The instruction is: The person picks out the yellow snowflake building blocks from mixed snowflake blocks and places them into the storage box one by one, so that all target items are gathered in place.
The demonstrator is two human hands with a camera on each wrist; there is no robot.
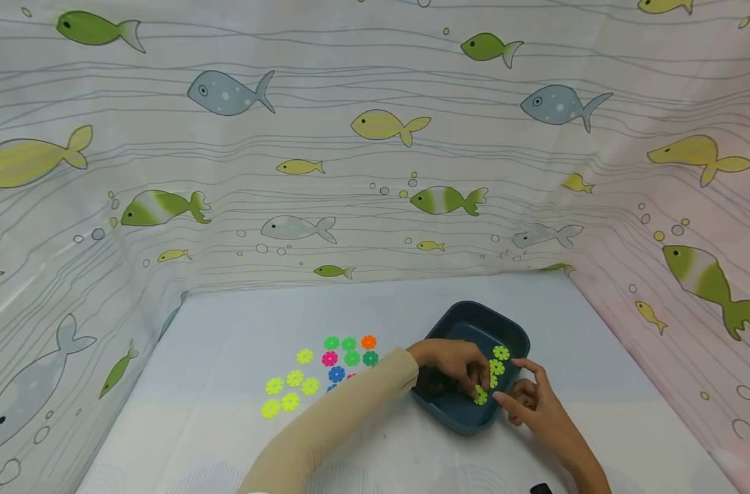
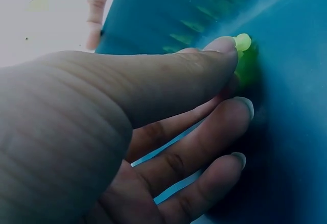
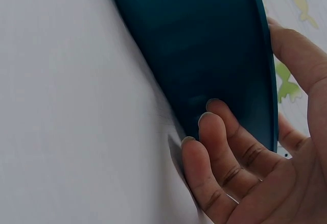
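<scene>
A dark blue plastic tub [image 1: 467, 309] stands on the table at the right of the head view. My left hand [image 1: 451, 360] reaches down into it and pinches a yellow-green notched disc [image 2: 244, 42] between thumb and fingertips, close to the tub's surface. More yellow-green discs [image 1: 501, 353] stand along the tub's right inner side. From the right, my right hand [image 1: 538, 408] holds the tub wall, its curled fingers [image 3: 207, 168] against the outside and its thumb at the rim.
Loose discs lie left of the tub: several yellow-green discs [image 1: 295, 379], a pink disc [image 1: 329, 358], an orange disc [image 1: 368, 342], green discs [image 1: 352, 358] and a blue disc [image 1: 336, 374]. My left sleeve [image 1: 337, 418] covers part of them. Fish-printed sheeting [image 1: 387, 192] walls the table.
</scene>
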